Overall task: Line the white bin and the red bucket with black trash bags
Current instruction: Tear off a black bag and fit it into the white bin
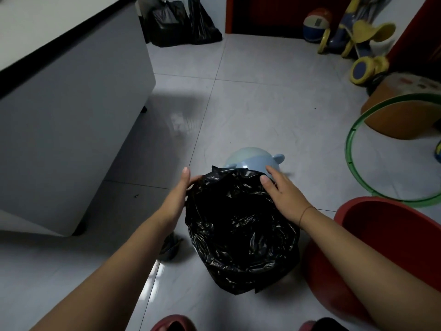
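Note:
A black trash bag [241, 225] is spread over a small bin on the floor, its mouth wide and its edges folded down the bin's sides; the bin itself is hidden under it. My left hand [183, 189] presses the bag's left rim, fingers curled on the plastic. My right hand [281, 192] lies flat on the bag's far right rim, fingertips touching a pale blue lid [253, 161] behind the bin. The red bucket [372, 240] stands close on the right, bare inside, partly covered by my right forearm.
A grey cabinet [71, 111] fills the left. Black bags [183, 22] sit at the back wall. A green hoop [381, 149], an orange stool [403, 111] and a yellow-blue ride-on toy [360, 44] crowd the right. Red slippers [174, 324] show at the bottom.

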### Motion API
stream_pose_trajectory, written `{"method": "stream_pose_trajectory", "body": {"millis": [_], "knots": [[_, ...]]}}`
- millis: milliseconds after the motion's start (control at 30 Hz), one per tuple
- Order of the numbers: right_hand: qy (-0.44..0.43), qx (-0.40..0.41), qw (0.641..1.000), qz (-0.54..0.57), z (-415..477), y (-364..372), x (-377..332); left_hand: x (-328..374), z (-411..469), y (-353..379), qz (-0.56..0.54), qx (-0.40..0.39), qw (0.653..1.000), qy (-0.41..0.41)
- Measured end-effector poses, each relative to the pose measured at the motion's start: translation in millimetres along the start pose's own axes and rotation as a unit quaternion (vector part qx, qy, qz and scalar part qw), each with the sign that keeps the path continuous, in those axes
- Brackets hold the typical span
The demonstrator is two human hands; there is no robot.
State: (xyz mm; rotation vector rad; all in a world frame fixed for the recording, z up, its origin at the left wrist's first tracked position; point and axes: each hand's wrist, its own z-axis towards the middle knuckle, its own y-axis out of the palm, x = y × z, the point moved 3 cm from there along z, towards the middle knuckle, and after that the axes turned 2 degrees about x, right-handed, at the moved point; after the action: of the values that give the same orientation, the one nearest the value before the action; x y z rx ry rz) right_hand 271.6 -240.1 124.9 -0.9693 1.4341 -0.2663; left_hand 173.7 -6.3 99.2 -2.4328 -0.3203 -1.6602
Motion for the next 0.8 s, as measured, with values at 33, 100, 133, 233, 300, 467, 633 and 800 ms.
{"method": "stream_pose_trajectory", "body": {"millis": [33, 100, 133, 233, 300, 467, 633, 800], "knots": [[-0.022, 0.004, 1.000, -0.006, 0.9, 0.5, -6.8, 4.2, -1.1, 2.5, 0.011, -0.007, 1.000, 0.011], [-0.049, -0.006, 0.999, 0.001, 4.4, 3.9, -17.7, 6.4, -1.8, 8.4, 0.022, -0.038, 0.999, 0.011], [-0.052, -0.015, 0.999, 0.002, 7.0, 5.9, -20.9, 5.0, -2.2, 10.8, 0.022, -0.058, 0.998, 0.006], [-0.019, -0.040, 0.999, 0.016, 17.7, 6.5, -23.0, -6.9, -1.8, 10.7, 0.002, -0.072, 0.997, -0.027], [0.017, -0.063, 0.997, 0.043, 24.0, 4.3, -20.6, -17.5, 0.1, 7.9, -0.015, -0.063, 0.997, -0.049], [0.061, -0.101, 0.991, 0.069, 23.3, 5.9, -2.1, -41.9, 1.0, 4.4, -0.075, -0.079, 0.989, -0.098], [0.041, -0.024, 0.997, 0.065, 7.0, 0.8, 4.0, -40.9, -7.5, -5.8, -0.103, -0.014, 0.989, -0.107], [-0.010, 0.022, 0.999, 0.026, -34.9, 3.1, -7.4, -41.8, -31.5, -14.7, -0.063, 0.015, 0.992, -0.104]]}}
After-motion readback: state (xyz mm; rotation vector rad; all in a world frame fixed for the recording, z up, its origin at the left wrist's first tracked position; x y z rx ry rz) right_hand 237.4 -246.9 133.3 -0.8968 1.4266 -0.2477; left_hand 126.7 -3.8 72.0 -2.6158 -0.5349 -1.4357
